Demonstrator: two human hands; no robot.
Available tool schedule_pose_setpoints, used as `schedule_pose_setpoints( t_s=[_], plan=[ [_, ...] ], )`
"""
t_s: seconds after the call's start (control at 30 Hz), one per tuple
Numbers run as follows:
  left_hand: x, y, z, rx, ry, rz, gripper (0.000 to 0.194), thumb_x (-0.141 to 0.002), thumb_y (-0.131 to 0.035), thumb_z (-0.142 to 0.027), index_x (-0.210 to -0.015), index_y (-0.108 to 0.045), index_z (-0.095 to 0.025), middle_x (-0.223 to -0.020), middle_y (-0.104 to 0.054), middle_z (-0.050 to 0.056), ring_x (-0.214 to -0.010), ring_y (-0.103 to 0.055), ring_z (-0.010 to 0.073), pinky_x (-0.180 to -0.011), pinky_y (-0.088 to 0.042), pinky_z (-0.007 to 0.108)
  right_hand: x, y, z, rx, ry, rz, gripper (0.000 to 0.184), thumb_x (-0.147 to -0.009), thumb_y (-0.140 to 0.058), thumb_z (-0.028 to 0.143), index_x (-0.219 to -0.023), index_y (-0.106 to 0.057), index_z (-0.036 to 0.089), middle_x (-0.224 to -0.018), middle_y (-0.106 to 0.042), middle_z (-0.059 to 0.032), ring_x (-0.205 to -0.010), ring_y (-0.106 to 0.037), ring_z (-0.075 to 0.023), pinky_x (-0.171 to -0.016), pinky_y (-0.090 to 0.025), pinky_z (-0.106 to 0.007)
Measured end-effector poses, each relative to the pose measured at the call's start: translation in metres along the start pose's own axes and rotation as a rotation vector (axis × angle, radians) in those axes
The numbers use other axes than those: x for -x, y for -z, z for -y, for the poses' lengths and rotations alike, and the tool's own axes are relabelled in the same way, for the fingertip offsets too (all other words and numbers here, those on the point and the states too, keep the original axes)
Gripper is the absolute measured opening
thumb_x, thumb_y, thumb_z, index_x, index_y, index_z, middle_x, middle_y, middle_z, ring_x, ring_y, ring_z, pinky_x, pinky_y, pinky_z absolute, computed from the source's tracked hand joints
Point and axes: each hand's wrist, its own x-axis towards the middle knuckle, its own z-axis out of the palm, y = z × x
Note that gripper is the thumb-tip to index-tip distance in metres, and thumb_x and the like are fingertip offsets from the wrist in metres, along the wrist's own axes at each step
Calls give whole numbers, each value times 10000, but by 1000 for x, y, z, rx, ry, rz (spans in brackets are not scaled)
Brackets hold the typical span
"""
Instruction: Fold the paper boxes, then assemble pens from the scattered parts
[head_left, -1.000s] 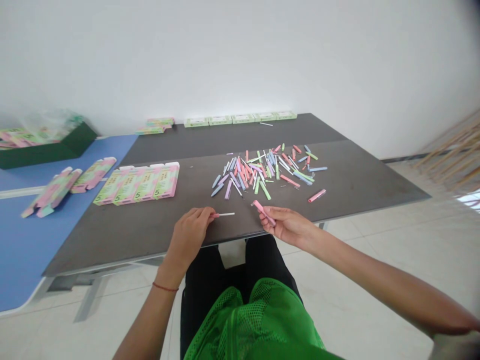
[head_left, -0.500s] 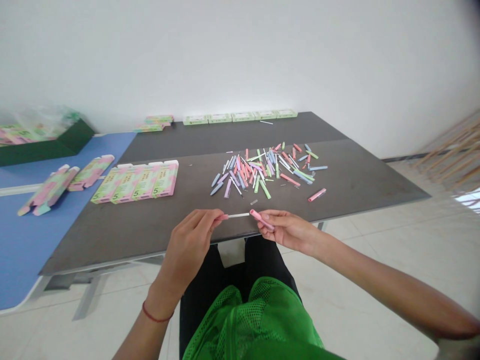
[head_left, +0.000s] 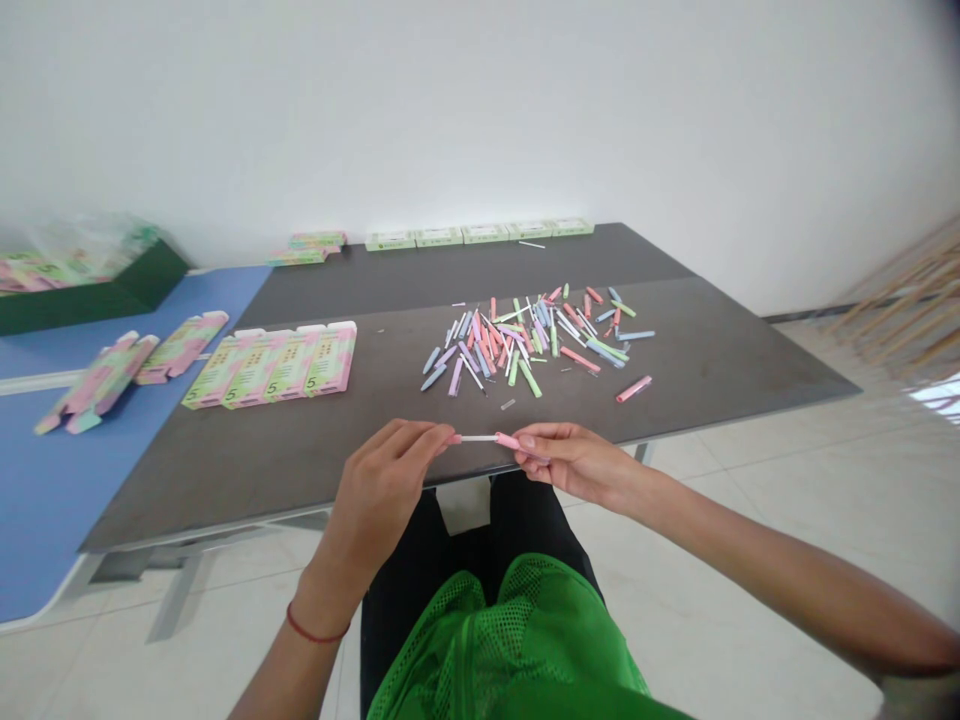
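Note:
Above the table's near edge, my left hand (head_left: 386, 485) pinches a small pink pen part (head_left: 455, 439); most of it is hidden by the fingers. A thin white refill (head_left: 478, 438) runs from it to the right. Its other end meets the mouth of a pink pen barrel (head_left: 508, 441), gripped by the fingers of my right hand (head_left: 581, 458). Whether the refill is inside the barrel I cannot tell. Beyond my hands lies a loose pile of pastel pen parts and white refills (head_left: 517, 345). A small clear piece (head_left: 508, 404) and a pink pen (head_left: 634, 390) lie nearer.
Several pink-green cartons (head_left: 289, 365) stand in a row on the dark table (head_left: 405, 385), left of the pile. Flattened-looking cartons (head_left: 97, 380) lie on the blue table (head_left: 45, 490). Green boxes (head_left: 480, 234) line the wall. A dark green bin (head_left: 127, 285) holds more packaging.
My right hand has turned the pink barrel from a slant to nearly level, in line with the refill. The refill's end and the barrel's mouth now meet.

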Motion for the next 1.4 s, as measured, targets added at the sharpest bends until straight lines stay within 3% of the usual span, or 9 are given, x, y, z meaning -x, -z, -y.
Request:
schedule_pose_setpoints(
  t_s=[0.13, 0.27, 0.4, 0.5, 0.73, 1.0, 1.17, 1.27, 1.4],
  plan=[
    [2, 2, 1, -4, -44, 22, 273, -1035, -520, -154, -1245, -686, -212, -1149, -740, 93, -1021, -678, 224, -896, -569, 378, 0, 0, 0, 43, 31, -14, 317, -690, -957, 282, -918, -814, 114, -749, -745, -49, -636, -619, -74, -636, -519, -193],
    [-1, 2, -3, 64, -74, 33, 226, -1032, -569, -209, -1205, -714, -214, -1104, -752, 78, -974, -674, 201, -869, -572, 356, -1, -2, 1, 87, 72, -11, 297, -698, -949, 289, -912, -820, 129, -739, -745, -36, -616, -615, -67, -620, -522, -184],
    [-3, -2, -9, 179, -65, 34, 204, -1024, -600, -242, -1182, -727, -216, -1083, -758, 76, -945, -683, 185, -848, -572, 333, -1, -5, 1, 155, 81, 15, 331, -676, -958, 326, -910, -819, 138, -754, -764, -45, -668, -692, -105, -683, -582, -221],
    [-3, -5, -12, 212, -33, 18, 196, -1016, -619, -253, -1167, -738, -211, -1068, -764, 72, -928, -700, 179, -837, -570, 314, 1, -9, 2, 211, 119, 10, 359, -676, -953, 369, -917, -818, 141, -774, -781, -67, -714, -739, -147, -710, -616, -262],
    [-3, -10, -15, 337, 110, -16, 162, -983, -673, -312, -1060, -786, -226, -956, -813, 41, -802, -757, 168, -747, -585, 268, 4, -17, 6, 365, 258, -10, 323, -706, -922, 400, -888, -831, 149, -765, -782, -72, -595, -711, -136, -565, -585, -240],
    [0, -23, -18, 438, 168, -116, 98, -912, -763, -274, -999, -791, -240, -933, -819, 20, -808, -772, 168, -775, -617, 263, 4, -19, 7, 386, 189, -41, 360, -710, -907, 471, -779, -802, 133, -628, -742, -59, -443, -640, -112, -407, -473, -193],
    [-1, -23, -19, 479, 212, -150, 142, -880, -796, -236, -1019, -777, -217, -990, -821, 28, -854, -786, 168, -831, -627, 251, 3, -18, 1, 277, 123, -74, 387, -671, -936, 470, -780, -795, 127, -661, -749, -68, -523, -693, -128, -492, -545, -203],
    [-2, -19, -18, 552, 261, -101, 221, -866, -812, -282, -1071, -769, -212, -1025, -822, 39, -893, -795, 189, -855, -639, 266, 3, -18, -3, 249, 153, -79, 393, -679, -932, 473, -816, -806, 128, -695, -759, -71, -562, -710, -132, -532, -567, -210],
    [1, -20, -20, 630, 324, -127, 136, -928, -743, -285, -1039, -773, -213, -982, -826, 30, -864, -803, 187, -816, -655, 264, 5, -22, -4, 304, 205, -68, 387, -685, -931, 461, -845, -814, 129, -692, -761, -71, -555, -702, -133, -523, -558, -215]
  ],
)
